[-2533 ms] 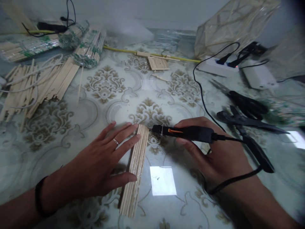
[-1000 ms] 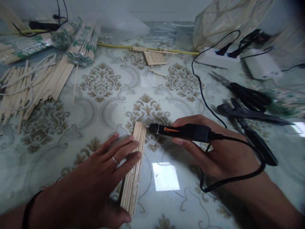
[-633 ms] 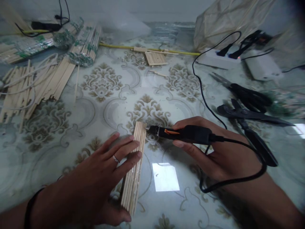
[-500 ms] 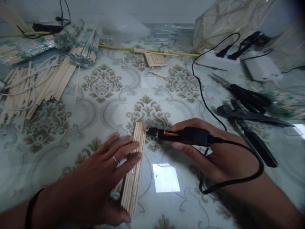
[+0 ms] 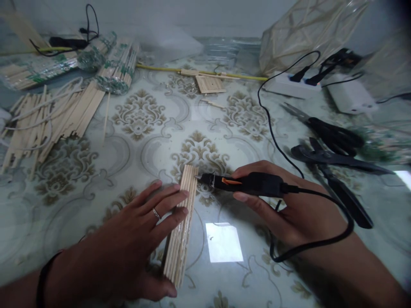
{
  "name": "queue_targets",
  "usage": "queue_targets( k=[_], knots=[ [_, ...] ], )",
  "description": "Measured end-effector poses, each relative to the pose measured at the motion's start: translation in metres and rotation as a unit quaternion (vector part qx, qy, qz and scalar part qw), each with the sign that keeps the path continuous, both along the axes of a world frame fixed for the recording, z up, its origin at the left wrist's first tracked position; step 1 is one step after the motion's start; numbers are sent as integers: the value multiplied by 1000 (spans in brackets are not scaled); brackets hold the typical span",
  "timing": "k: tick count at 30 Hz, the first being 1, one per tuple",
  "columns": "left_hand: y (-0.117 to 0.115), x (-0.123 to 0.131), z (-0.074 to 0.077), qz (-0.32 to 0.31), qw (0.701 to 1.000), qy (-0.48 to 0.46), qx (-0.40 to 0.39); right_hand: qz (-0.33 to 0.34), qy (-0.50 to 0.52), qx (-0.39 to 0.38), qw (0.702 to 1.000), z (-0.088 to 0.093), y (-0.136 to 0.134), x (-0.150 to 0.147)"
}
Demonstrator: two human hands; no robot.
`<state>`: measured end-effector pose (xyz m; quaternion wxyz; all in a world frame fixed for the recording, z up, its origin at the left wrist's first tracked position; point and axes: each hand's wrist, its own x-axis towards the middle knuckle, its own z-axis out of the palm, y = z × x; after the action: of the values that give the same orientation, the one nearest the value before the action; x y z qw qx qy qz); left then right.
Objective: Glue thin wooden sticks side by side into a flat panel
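Note:
My left hand (image 5: pixel 135 239) grips a block of pale wooden sticks (image 5: pixel 181 239) laid side by side, its fingers across the top and its thumb at the near end. A ring is on one finger. In my right hand (image 5: pixel 298 214) is a slim black corded hot glue pen (image 5: pixel 257 183) with an orange trigger. It is held level, with the fingers and thumb closed round its body. Its metal tip points left and is at the block's right edge, near the far end. I cannot tell whether the tip touches the sticks.
Loose sticks (image 5: pixel 80 113) and plastic-wrapped stick bundles (image 5: pixel 117 66) lie at the left. A small stick panel (image 5: pixel 210 84) is at the back. Scissors (image 5: pixel 334 132) and pliers (image 5: pixel 343 160) lie at the right, near a white power strip (image 5: pixel 290 85). The pen's cable loops over my right wrist.
The view has shifted slightly. Both hands keep nearly the same grip, and the glue pen's tip stays at the right edge of the stick block.

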<state>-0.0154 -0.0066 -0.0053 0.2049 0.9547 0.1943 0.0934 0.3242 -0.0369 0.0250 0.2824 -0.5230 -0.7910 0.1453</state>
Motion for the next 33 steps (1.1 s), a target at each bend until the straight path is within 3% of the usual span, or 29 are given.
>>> queue_targets(
  k=[14, 33],
  knots=[
    [4, -3, -5, -17, 1000, -7, -3, -16, -23, 21, 999, -4, 3, 5],
    [1, -3, -5, 2, 1000, -13, -6, 24, 20, -20, 999, 8, -2, 2]
  ],
)
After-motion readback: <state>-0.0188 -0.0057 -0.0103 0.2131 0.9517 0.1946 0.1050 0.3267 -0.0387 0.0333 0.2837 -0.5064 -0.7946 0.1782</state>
